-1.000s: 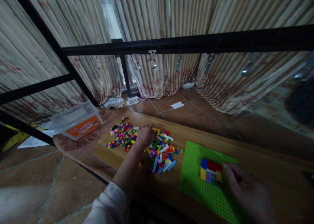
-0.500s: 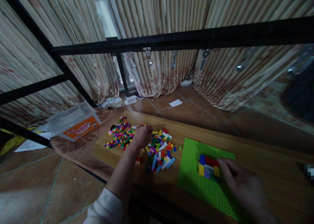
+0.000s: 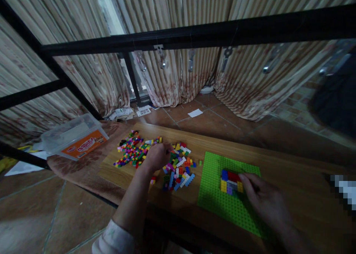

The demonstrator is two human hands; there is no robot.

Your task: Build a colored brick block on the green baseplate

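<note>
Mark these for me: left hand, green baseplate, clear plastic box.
left hand (image 3: 157,157), head view, back of the hand.
green baseplate (image 3: 214,196), head view, bare studs toward its near left corner.
clear plastic box (image 3: 69,133), head view, its translucent lid.

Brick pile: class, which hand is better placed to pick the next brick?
Likely left: the left hand rests on the brick pile; the right hand touches the build on the green baseplate.

Left hand (image 3: 155,157) and right hand (image 3: 264,200) are bare; a pale pinkish sleeve (image 3: 112,241) with small greenish print covers the left elbow.
</note>
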